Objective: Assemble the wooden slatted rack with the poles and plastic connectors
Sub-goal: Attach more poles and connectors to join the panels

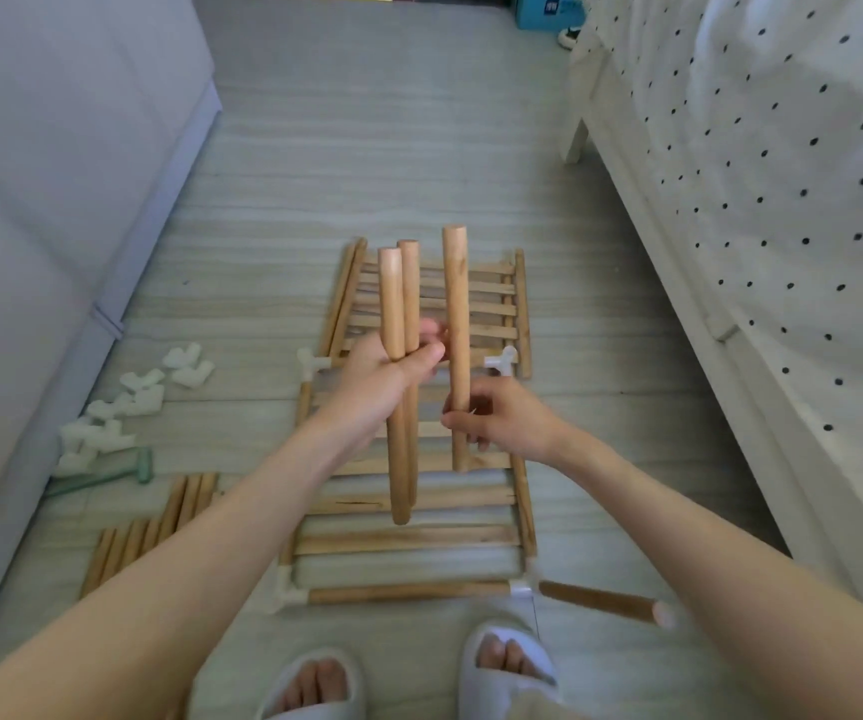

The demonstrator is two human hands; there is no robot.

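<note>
- Above the slatted rack (408, 537) on the floor, left hand (382, 376) grips two poles (399, 387) upright.
- At three o'clock, right hand (497, 418) pinches one pole (456, 324).
- Blue box (549, 10), twelve o'clock: writing unreadable.

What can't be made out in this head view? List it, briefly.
- Rack: its middle slats are hidden behind the forearms and held poles.
- Left hand: the grip on two poles shows, but its fingertips are blurred.
- Right hand: its fingers hide part of the single pole.
- Connectors by the left wall: too small and blurred to count.
- Blue box: cut off by the top edge.
</note>
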